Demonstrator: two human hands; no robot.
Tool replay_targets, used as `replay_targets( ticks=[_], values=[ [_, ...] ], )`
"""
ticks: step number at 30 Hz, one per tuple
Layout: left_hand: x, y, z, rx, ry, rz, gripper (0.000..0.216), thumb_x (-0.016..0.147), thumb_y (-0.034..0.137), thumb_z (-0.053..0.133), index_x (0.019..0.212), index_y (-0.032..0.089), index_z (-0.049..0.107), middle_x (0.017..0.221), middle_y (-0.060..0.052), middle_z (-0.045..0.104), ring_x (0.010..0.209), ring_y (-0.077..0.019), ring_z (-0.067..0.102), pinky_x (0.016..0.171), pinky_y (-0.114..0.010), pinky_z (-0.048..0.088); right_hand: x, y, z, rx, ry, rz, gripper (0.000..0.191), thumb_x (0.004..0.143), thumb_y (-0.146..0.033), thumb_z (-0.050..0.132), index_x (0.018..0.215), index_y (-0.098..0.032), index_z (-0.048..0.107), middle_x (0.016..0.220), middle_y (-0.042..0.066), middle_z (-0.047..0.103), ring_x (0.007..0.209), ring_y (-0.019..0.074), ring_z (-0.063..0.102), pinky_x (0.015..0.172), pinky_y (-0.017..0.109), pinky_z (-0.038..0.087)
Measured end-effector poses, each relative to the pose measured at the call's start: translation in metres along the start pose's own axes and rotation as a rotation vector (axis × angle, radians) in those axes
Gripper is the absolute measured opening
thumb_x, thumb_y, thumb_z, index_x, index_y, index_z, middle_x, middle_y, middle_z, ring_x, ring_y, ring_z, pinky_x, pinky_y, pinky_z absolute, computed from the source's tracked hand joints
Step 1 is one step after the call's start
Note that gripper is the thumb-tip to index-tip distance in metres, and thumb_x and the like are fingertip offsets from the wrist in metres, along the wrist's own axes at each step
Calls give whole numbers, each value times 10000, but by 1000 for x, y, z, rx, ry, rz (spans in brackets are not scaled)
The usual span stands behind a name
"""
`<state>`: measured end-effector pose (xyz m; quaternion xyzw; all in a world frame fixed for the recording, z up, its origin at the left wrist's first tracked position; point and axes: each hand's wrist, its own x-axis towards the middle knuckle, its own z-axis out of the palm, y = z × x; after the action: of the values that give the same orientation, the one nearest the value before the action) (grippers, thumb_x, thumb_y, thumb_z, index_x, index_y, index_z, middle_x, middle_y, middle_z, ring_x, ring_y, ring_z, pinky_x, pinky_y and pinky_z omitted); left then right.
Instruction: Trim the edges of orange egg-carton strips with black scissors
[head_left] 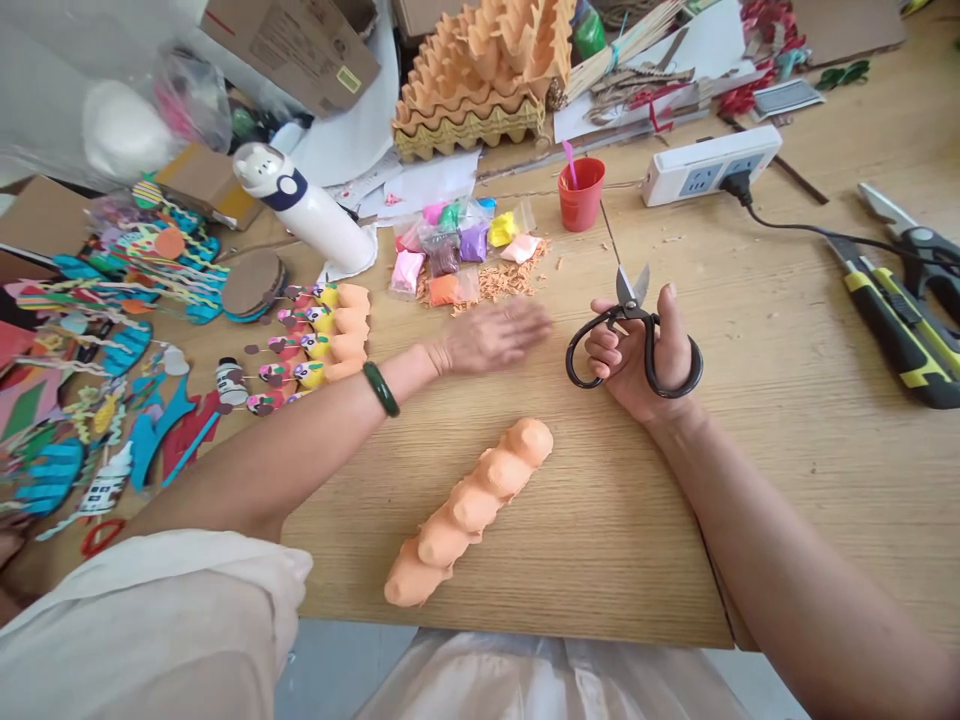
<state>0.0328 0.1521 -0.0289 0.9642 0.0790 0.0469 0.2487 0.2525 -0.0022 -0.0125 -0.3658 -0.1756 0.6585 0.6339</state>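
Observation:
My right hand (637, 355) is closed around black-handled scissors (632, 330), fingers through the loops, blades pointing up and away from me. My left hand (495, 335) lies flat and blurred on the wooden table, fingers stretched toward a scatter of orange paper trimmings (510, 282); it holds nothing. A green bangle (381, 388) is on that wrist. A strip of orange egg-carton bumps (469, 510) lies on the table (600, 540) between my forearms, near the front edge.
Small bags of coloured clay (457, 245) and a red cup (580, 194) sit beyond my hands. A white bottle (304, 205), decorated carton figures (322, 335) and paper cut-outs (105, 330) fill the left. Egg trays (480, 80), power strip (709, 165), yellow-black cutters (900, 320) lie behind and right.

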Motion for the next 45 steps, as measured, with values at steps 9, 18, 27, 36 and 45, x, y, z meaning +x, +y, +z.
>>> replay_targets(
  ticks=[9, 18, 27, 36, 45],
  values=[
    [-14, 12, -29, 255, 525, -358, 336, 1002, 419, 557, 1182, 209, 747, 1134, -84, 772, 1309, -272, 617, 1296, -558, 269, 2, 4, -2, -56, -15, -30, 701, 876, -888, 432, 914, -230, 670, 610, -32, 438, 487, 116, 379, 452, 271, 435],
    [-46, 167, 6, 130, 103, -690, 823, 808, 723, 715, 1436, 206, 586, 1237, -91, 736, 1111, -282, 696, 960, -409, 544, 4, 7, 2, -48, 8, -25, 675, 911, -852, 424, 903, -220, 661, 611, -33, 438, 491, 113, 376, 440, 262, 457],
    [-70, 196, 30, 175, 63, -701, 871, 867, 271, 718, 1616, 153, 290, 1347, -144, 639, 1174, -274, 655, 924, -370, 561, 4, 9, 4, -145, -11, -47, 670, 896, -862, 443, 933, -220, 632, 646, -27, 457, 500, 116, 426, 459, 267, 484],
    [-75, 194, -14, 458, 331, -394, 751, 936, 117, 616, 1618, 247, 329, 1341, -116, 613, 1224, -259, 621, 1070, -401, 532, -8, 25, 11, -199, -149, -119, 580, 833, -767, 662, 970, -204, 642, 601, -43, 520, 479, 113, 446, 426, 262, 440],
    [-55, 155, 0, 635, 320, -207, 714, 948, 16, 478, 1622, 206, 338, 1307, -139, 629, 1255, -273, 596, 1160, -508, 472, -20, 45, 15, -120, -338, -48, 472, 759, -476, 874, 1110, -236, 669, 887, -8, 703, 818, 163, 658, 746, 318, 589]
  ],
)
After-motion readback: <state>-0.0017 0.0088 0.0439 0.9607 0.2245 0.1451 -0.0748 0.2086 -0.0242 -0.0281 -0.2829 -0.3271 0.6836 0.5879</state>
